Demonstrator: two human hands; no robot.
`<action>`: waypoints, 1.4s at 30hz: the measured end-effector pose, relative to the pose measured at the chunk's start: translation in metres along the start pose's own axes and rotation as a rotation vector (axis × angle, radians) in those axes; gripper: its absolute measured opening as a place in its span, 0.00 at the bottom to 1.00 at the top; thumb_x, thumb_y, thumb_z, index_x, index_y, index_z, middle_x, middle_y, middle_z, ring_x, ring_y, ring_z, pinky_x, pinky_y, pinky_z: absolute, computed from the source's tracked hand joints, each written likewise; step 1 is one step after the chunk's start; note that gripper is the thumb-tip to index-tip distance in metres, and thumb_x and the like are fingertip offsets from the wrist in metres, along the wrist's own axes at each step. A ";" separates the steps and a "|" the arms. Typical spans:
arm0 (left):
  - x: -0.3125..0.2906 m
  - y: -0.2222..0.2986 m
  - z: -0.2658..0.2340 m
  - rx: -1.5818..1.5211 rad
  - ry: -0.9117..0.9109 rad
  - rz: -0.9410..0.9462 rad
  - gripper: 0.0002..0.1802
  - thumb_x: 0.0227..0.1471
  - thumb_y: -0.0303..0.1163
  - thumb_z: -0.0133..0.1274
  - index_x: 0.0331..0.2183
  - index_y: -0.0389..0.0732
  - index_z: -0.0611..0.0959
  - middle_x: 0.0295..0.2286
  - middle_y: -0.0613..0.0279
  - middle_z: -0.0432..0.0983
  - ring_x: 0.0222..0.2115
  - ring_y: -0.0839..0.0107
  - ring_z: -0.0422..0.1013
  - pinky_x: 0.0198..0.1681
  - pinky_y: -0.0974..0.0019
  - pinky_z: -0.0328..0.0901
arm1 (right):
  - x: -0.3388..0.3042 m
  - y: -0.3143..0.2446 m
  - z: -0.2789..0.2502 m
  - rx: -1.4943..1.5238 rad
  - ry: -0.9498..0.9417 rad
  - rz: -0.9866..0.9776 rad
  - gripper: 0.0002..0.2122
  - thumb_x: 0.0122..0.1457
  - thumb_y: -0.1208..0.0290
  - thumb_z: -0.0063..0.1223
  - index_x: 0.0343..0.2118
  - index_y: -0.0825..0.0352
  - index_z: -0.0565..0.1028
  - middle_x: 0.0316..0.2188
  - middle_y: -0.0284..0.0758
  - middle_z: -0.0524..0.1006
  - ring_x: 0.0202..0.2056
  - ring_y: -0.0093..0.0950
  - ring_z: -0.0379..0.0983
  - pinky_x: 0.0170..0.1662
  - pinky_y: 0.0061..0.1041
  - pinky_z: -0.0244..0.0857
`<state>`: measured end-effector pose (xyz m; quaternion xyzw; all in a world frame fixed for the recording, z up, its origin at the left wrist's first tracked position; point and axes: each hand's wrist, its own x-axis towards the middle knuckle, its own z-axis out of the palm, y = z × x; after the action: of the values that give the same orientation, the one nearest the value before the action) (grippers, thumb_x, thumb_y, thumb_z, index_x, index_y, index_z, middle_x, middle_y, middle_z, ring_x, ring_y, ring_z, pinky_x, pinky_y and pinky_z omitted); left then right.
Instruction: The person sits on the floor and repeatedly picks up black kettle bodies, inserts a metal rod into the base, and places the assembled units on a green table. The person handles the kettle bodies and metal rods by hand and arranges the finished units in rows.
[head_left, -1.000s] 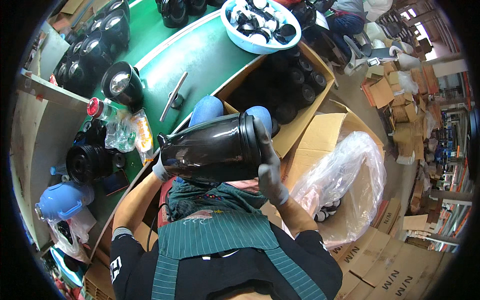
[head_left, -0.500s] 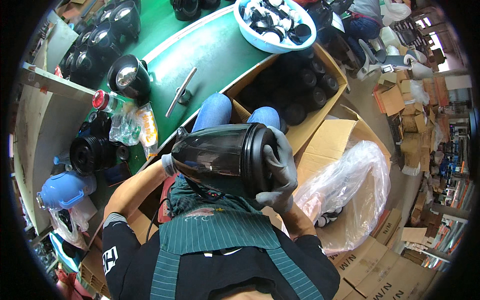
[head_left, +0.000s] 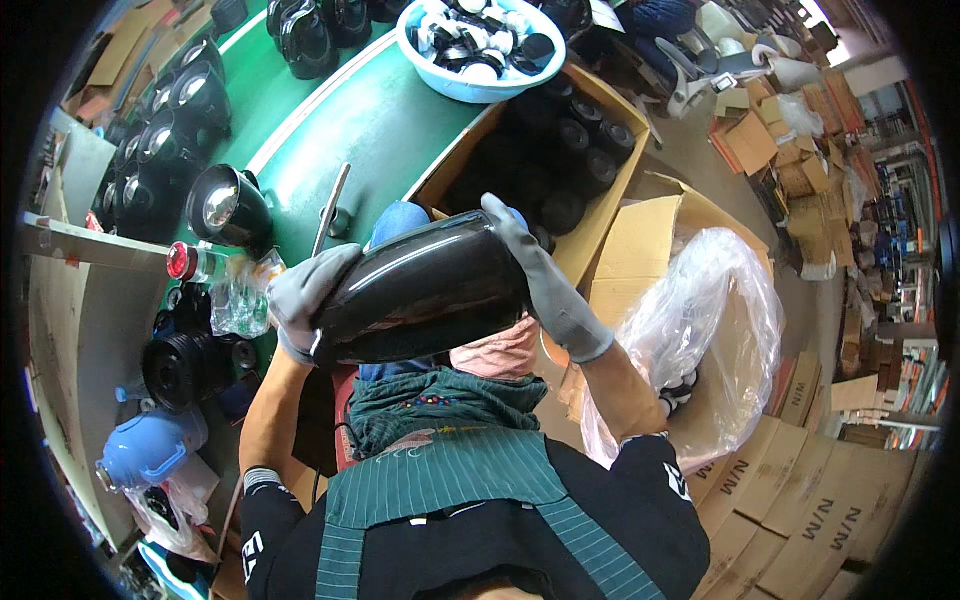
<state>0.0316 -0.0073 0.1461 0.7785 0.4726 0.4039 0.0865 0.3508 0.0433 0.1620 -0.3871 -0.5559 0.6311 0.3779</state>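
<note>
A glossy black jug body (head_left: 430, 285) lies on its side above my lap, between my two grey-gloved hands. My left hand (head_left: 315, 297) closes around its left end, the fingers curled over the top. At the opposite end my right hand (head_left: 545, 280) grips it, the fingers pressed along the end and rim. Neither end's opening can be made out. Beneath the jug a pink cloth (head_left: 497, 352) lies over my lap by the dark green apron (head_left: 440, 470).
On the green table (head_left: 330, 115) stand several black jugs (head_left: 230, 205), a metal T-shaped handle (head_left: 332, 210) and a light blue basin (head_left: 480, 88) of caps. An open carton (head_left: 620, 165) holds dark round parts. A plastic-lined box (head_left: 740, 340) stands at my right, a blue bottle (head_left: 155, 447) far left.
The jug has turned, so its wide ridged end no longer shows at the right. My left hand, mostly hidden behind it before, now shows on its left end. The view has shifted slightly.
</note>
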 end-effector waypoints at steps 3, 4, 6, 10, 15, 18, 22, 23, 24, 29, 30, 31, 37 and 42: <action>-0.001 -0.003 0.006 0.031 0.103 0.047 0.25 0.53 0.38 0.63 0.51 0.36 0.88 0.44 0.46 0.87 0.44 0.50 0.85 0.50 0.55 0.77 | 0.000 -0.009 0.018 -0.113 0.188 -0.228 0.25 0.82 0.59 0.39 0.69 0.75 0.68 0.62 0.49 0.74 0.63 0.35 0.71 0.70 0.27 0.59; 0.004 0.004 0.004 0.000 0.113 0.000 0.26 0.52 0.39 0.64 0.51 0.36 0.88 0.44 0.46 0.87 0.44 0.50 0.85 0.50 0.56 0.78 | -0.003 -0.011 0.021 -0.130 0.205 -0.253 0.24 0.81 0.60 0.38 0.69 0.74 0.69 0.61 0.49 0.75 0.62 0.37 0.72 0.69 0.29 0.60; -0.005 -0.003 0.008 0.000 0.116 -0.050 0.27 0.52 0.38 0.65 0.52 0.36 0.88 0.45 0.47 0.87 0.45 0.54 0.85 0.52 0.57 0.77 | -0.011 -0.016 0.025 -0.222 0.246 -0.340 0.24 0.80 0.59 0.39 0.68 0.72 0.70 0.59 0.50 0.76 0.60 0.41 0.73 0.67 0.34 0.62; -0.058 -0.015 0.055 -0.802 0.148 -0.610 0.26 0.56 0.35 0.63 0.55 0.35 0.86 0.48 0.53 0.85 0.49 0.67 0.80 0.57 0.63 0.72 | -0.026 -0.055 0.033 -0.600 0.197 -0.590 0.28 0.72 0.52 0.51 0.63 0.71 0.76 0.58 0.54 0.75 0.59 0.51 0.73 0.66 0.45 0.63; -0.070 -0.040 0.055 -1.540 -0.166 -1.020 0.26 0.66 0.32 0.59 0.63 0.37 0.80 0.56 0.56 0.81 0.53 0.65 0.79 0.57 0.62 0.73 | -0.031 -0.053 0.022 -0.696 0.095 -0.785 0.32 0.64 0.42 0.60 0.61 0.65 0.78 0.59 0.56 0.73 0.60 0.52 0.72 0.62 0.50 0.66; -0.094 -0.007 0.104 -1.614 0.066 -1.097 0.24 0.64 0.32 0.58 0.60 0.37 0.82 0.54 0.54 0.82 0.51 0.62 0.80 0.55 0.60 0.75 | -0.026 -0.087 0.047 -0.783 -0.221 -0.892 0.32 0.56 0.38 0.67 0.59 0.51 0.81 0.62 0.54 0.70 0.61 0.56 0.67 0.61 0.60 0.66; -0.071 -0.002 0.114 -1.008 0.094 -0.840 0.22 0.61 0.33 0.58 0.56 0.38 0.85 0.50 0.52 0.84 0.48 0.58 0.83 0.52 0.58 0.77 | -0.010 -0.084 0.023 -0.769 -0.308 -0.843 0.32 0.54 0.43 0.69 0.61 0.49 0.80 0.62 0.54 0.69 0.61 0.54 0.68 0.64 0.58 0.64; -0.066 -0.009 0.105 -0.852 0.074 -0.774 0.22 0.60 0.33 0.58 0.55 0.38 0.85 0.49 0.52 0.85 0.47 0.57 0.83 0.51 0.57 0.78 | -0.008 -0.083 0.012 -0.745 -0.245 -0.841 0.31 0.56 0.48 0.69 0.62 0.55 0.79 0.60 0.53 0.71 0.59 0.53 0.71 0.65 0.50 0.66; -0.060 -0.013 0.090 -0.694 0.055 -0.674 0.22 0.59 0.34 0.58 0.54 0.39 0.86 0.48 0.51 0.85 0.46 0.56 0.84 0.51 0.57 0.78 | -0.010 -0.065 0.011 -0.592 -0.063 -0.637 0.30 0.62 0.47 0.63 0.63 0.62 0.77 0.61 0.51 0.73 0.60 0.48 0.72 0.66 0.44 0.65; 0.022 0.027 0.008 0.257 -0.155 0.462 0.18 0.56 0.33 0.59 0.48 0.40 0.89 0.45 0.50 0.87 0.42 0.55 0.86 0.46 0.53 0.80 | -0.002 0.040 -0.020 0.143 0.062 0.350 0.27 0.79 0.55 0.36 0.68 0.72 0.69 0.63 0.41 0.74 0.61 0.30 0.72 0.70 0.31 0.60; 0.010 0.020 0.004 0.142 -0.197 0.286 0.19 0.56 0.33 0.60 0.48 0.39 0.89 0.44 0.50 0.87 0.42 0.54 0.86 0.46 0.54 0.79 | 0.002 0.026 -0.015 0.170 0.002 0.528 0.28 0.80 0.54 0.33 0.70 0.72 0.68 0.64 0.41 0.74 0.63 0.30 0.70 0.71 0.30 0.58; 0.003 0.003 0.003 0.033 -0.222 0.142 0.20 0.56 0.34 0.61 0.48 0.38 0.89 0.44 0.49 0.87 0.42 0.54 0.86 0.46 0.55 0.79 | 0.001 0.011 -0.012 0.193 -0.032 0.695 0.29 0.81 0.53 0.31 0.71 0.71 0.66 0.65 0.41 0.73 0.65 0.30 0.68 0.72 0.30 0.56; -0.106 -0.066 0.059 -1.285 0.013 -1.041 0.17 0.62 0.25 0.59 0.52 0.33 0.86 0.42 0.62 0.86 0.43 0.71 0.81 0.51 0.63 0.77 | -0.037 0.026 -0.003 -0.634 -0.129 -0.462 0.54 0.67 0.32 0.52 0.80 0.66 0.41 0.72 0.51 0.64 0.72 0.40 0.60 0.73 0.37 0.56; -0.036 0.005 0.014 -0.093 0.010 0.002 0.19 0.52 0.27 0.58 0.47 0.36 0.89 0.42 0.53 0.87 0.39 0.59 0.85 0.46 0.60 0.78 | -0.022 0.026 0.011 0.099 -0.073 0.315 0.36 0.76 0.48 0.43 0.76 0.69 0.54 0.69 0.45 0.67 0.67 0.37 0.67 0.71 0.34 0.60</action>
<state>0.0366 -0.0357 0.1199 0.7721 0.4530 0.4292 0.1199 0.3488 0.0164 0.1384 -0.4272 -0.4699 0.7228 0.2725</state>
